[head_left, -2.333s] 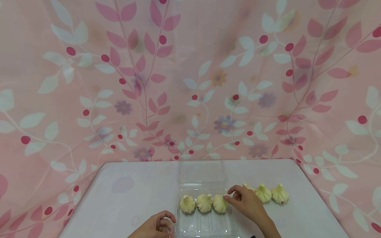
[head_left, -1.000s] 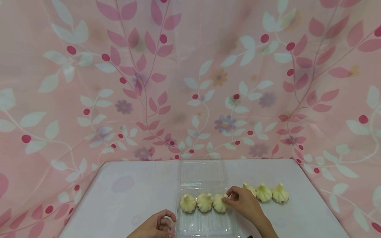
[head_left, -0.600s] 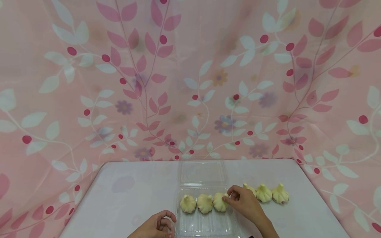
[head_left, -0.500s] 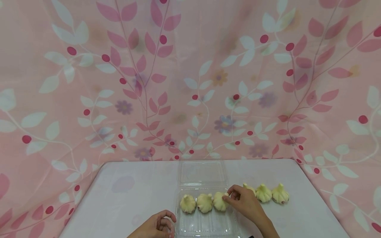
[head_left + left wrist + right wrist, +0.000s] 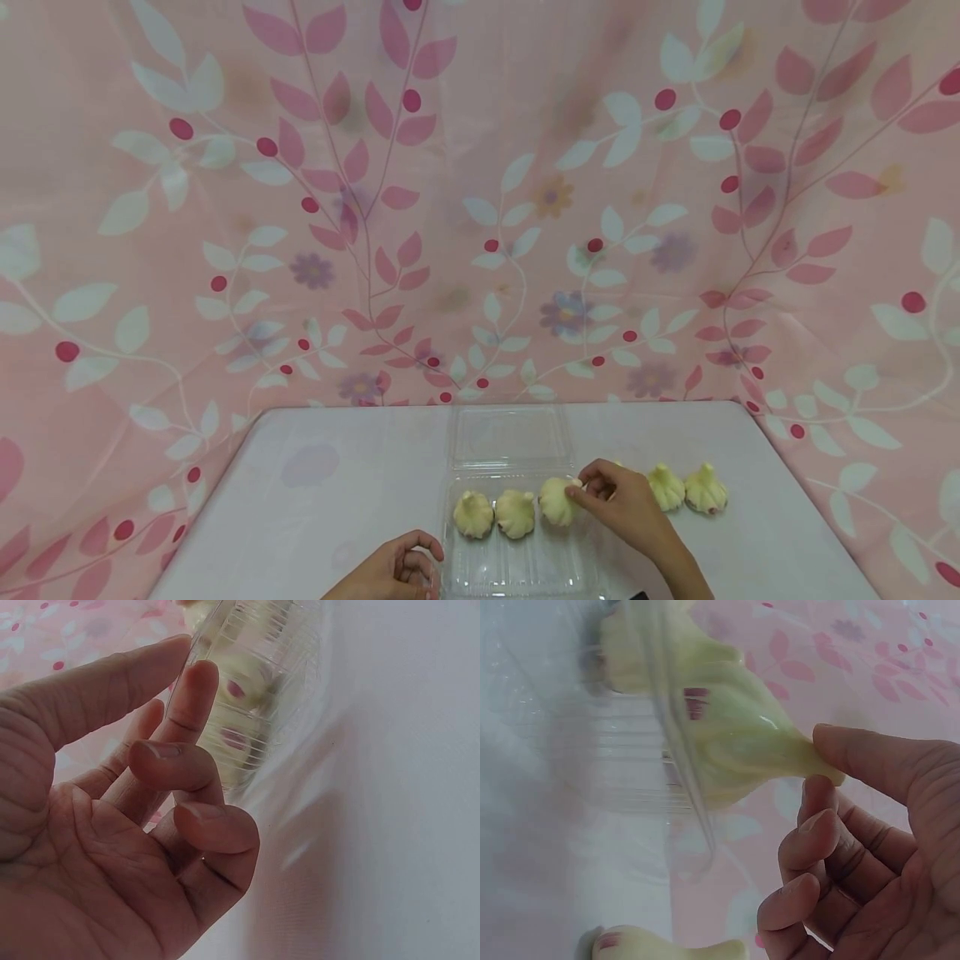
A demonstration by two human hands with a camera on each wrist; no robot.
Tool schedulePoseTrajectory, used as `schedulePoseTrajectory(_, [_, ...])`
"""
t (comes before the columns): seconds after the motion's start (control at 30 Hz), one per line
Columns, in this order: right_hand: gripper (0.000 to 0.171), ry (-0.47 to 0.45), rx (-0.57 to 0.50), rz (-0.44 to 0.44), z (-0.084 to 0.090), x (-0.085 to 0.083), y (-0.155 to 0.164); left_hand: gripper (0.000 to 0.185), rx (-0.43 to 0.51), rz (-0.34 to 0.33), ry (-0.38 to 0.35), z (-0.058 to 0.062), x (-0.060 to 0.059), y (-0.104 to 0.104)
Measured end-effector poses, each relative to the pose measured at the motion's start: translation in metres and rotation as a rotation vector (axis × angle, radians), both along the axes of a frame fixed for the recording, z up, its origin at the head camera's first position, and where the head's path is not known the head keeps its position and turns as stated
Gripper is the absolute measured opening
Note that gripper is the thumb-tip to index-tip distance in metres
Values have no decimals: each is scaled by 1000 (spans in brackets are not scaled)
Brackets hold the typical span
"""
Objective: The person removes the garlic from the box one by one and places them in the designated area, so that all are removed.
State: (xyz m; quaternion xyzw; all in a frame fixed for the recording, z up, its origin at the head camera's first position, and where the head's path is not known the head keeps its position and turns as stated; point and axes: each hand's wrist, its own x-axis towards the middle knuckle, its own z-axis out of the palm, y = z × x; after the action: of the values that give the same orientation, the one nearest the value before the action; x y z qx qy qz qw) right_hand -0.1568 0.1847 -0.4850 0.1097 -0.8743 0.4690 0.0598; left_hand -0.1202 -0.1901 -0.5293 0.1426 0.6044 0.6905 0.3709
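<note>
My right hand point(image 5: 626, 504) pinches a pale garlic bulb point(image 5: 557, 502) by its stem, between thumb and forefinger. In the right wrist view this garlic bulb point(image 5: 739, 735) is tilted above the container's wall. Two more garlic bulbs, a left one point(image 5: 473, 515) and a middle one point(image 5: 515, 513), sit side by side in the clear plastic container point(image 5: 517, 575). My left hand point(image 5: 393, 571) is at the container's left side. In the left wrist view, the thumb and forefinger of the left hand point(image 5: 142, 802) pinch the container's thin rim point(image 5: 180, 679); the other fingers are bent.
The container's clear lid point(image 5: 512, 435) lies folded back behind it. To the right on the white table point(image 5: 330, 475) stand two garlic bulbs, one nearer point(image 5: 665, 487) and one farther right point(image 5: 706, 489); another behind my right hand is mostly hidden. A floral cloth point(image 5: 480, 208) hangs behind.
The garlic bulb in my right hand has risen and shifted slightly right, away from the two others in the container. My left hand has stayed in place.
</note>
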Motion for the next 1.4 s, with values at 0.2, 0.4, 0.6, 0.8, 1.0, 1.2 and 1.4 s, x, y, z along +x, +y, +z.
schedulePoseTrajectory(0.2, [22,-6,-40,-15,7,0,5,41,-10,5,-3,1,0,0])
schedulePoseTrajectory(0.4, [23,-36,-64,-38,15,3,8,41,-9,4,5,1,1,-1])
schedulePoseTrajectory(0.6, [22,-20,-76,-38,21,5,12,41,-1,-1,1,0,0,-1])
schedulePoseTrajectory(0.8, [21,9,-68,-43,22,6,21,41,3,-4,1,-1,0,-1])
schedulePoseTrajectory(1.0, [21,-4,-47,-60,21,5,30,41,-8,1,2,2,1,-1])
schedulePoseTrajectory(1.2, [23,-26,-38,-79,20,7,38,40,-5,-1,1,4,1,0])
schedulePoseTrajectory(1.4, [22,2,-22,-85,17,8,43,39,7,-12,5,2,0,-1])
